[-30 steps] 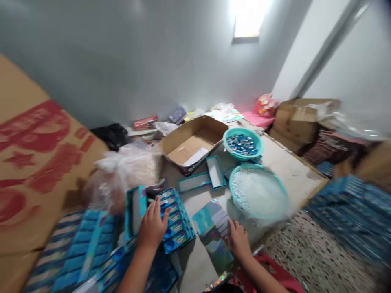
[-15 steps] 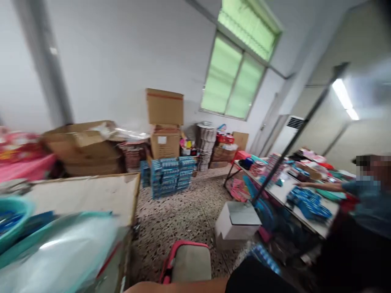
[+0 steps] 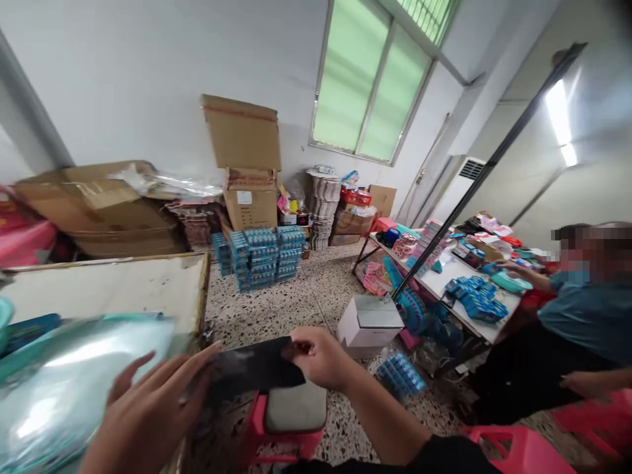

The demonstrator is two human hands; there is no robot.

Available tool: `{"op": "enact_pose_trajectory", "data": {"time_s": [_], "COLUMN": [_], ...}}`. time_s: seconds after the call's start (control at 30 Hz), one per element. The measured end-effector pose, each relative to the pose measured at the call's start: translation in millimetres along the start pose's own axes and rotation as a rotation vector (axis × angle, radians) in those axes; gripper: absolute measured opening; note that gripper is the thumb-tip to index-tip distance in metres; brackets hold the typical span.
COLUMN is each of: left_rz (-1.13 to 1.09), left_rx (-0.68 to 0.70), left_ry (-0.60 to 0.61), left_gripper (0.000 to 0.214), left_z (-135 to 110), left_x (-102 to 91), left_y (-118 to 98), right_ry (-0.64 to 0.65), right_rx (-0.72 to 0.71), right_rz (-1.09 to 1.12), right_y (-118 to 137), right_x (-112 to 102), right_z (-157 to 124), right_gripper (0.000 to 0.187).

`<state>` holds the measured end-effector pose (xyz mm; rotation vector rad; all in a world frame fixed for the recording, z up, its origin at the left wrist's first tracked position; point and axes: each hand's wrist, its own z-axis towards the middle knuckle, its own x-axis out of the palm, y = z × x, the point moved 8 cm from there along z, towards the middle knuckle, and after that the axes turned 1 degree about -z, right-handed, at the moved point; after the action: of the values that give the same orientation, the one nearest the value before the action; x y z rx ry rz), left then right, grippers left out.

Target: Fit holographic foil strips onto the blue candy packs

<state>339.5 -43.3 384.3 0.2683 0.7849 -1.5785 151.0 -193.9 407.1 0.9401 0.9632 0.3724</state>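
My right hand (image 3: pixel 318 355) is closed in a pinch on the right end of a dark flat card (image 3: pixel 257 372) held in front of me. My left hand (image 3: pixel 148 411) is raised at the lower left with its fingers stretched out, the fingertips touching the card's left end. Both hands hover over the right edge of a pale table (image 3: pixel 108 286). A shiny clear film sheet (image 3: pixel 74 375) lies on the table under the left hand. Below the card stands a red stool with a grey seat (image 3: pixel 291 415).
Stacks of blue boxes (image 3: pixel 261 257) and cardboard cartons (image 3: pixel 244 164) stand on the speckled floor by the wall. A white box (image 3: pixel 368 322) sits on the floor. At the right a person in a blue shirt (image 3: pixel 582 316) sits at a long table (image 3: pixel 444 276) with blue packs.
The view swung right from the table with blue boxes to the room. My hands left the boxes and foil sheet and now hold a dark card in front of me.
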Motion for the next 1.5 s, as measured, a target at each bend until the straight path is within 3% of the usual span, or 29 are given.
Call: {"op": "enact_pose_trajectory", "data": {"time_s": [0.1,0.2,0.3,0.5,0.7,0.8,0.9,1.0,1.07,1.13,1.17,1.23,1.3,1.37,1.43,1.5], "left_rz": [-0.017,0.003,-0.057,0.060,0.097,0.076,-0.069,-0.345,-0.376,-0.260,-0.182,-0.053,0.042,0.089,0.058,-0.005], "left_rx": [0.058,0.033,0.053,0.075,0.158,0.231,0.235,0.032,-0.338,-0.799,-0.951,-1.125,-1.235,-1.327,-1.406,-1.427], "left_ry": [0.086,0.124,0.173,-0.041,-0.066,-0.086,-0.087,-0.149,-0.282,-0.460,-0.564,-0.735,-0.861,-0.950,-1.005,-1.062], "left_gripper": [0.033,0.030,0.034,0.045,0.058,0.044,0.023,0.016,0.007,0.014,0.022,0.033,0.054,0.073,0.084,0.094], "left_z": [16.7,33.5,44.6,43.3,37.7,27.5,0.2,-35.8,-64.6,-112.0,-139.7,-198.6,-261.4,-320.5,-368.8,-401.1], "left_x": [15.2,22.8,28.6,14.4,14.3,12.0,8.9,-2.2,-21.9,-61.7,-91.3,-157.8,-220.9,-267.2,-291.3,-300.9], "left_y": [-25.1,-46.5,-66.9,-82.5,-95.4,-107.4,-118.3,-105.7,-66.9,-16.8,1.9,25.5,30.4,20.5,8.3,0.5], "right_ry": [-0.042,-0.003,0.009,-0.038,-0.041,-0.028,-0.046,-0.104,-0.128,-0.060,0.036,0.285,0.461,0.496,0.466,0.436], "right_rx": [0.044,0.084,0.051,0.023,0.017,0.008,0.015,0.052,0.120,0.165,0.165,0.136,0.116,0.106,0.072,0.038], "right_rz": [0.060,0.259,0.440,0.652,0.716,0.723,0.666,0.540,0.469,0.427,0.420,0.434,0.453,0.445,0.381,0.283], "right_y": [-10.5,-20.7,-21.0,-23.8,-19.0,-9.9,-12.7,-33.9,-51.6,-58.8,-56.1,-42.3,-29.2,-23.6,-22.4,-24.1], "right_x": [-13.6,-17.4,-16.2,-8.5,-9.0,-9.5,-5.5,11.8,37.1,76.7,102.2,156.5,203.9,243.7,283.4,323.9], "right_z": [-1.7,-3.1,-0.5,11.9,15.6,15.1,19.4,27.3,29.6,26.2,22.1,9.1,-1.4,1.4,14.5,28.3], "right_gripper": [0.006,0.026,0.027,0.022,0.025,0.026,0.030,0.034,0.036,0.035,0.034,0.032,0.032,0.034,0.034,0.036]}}
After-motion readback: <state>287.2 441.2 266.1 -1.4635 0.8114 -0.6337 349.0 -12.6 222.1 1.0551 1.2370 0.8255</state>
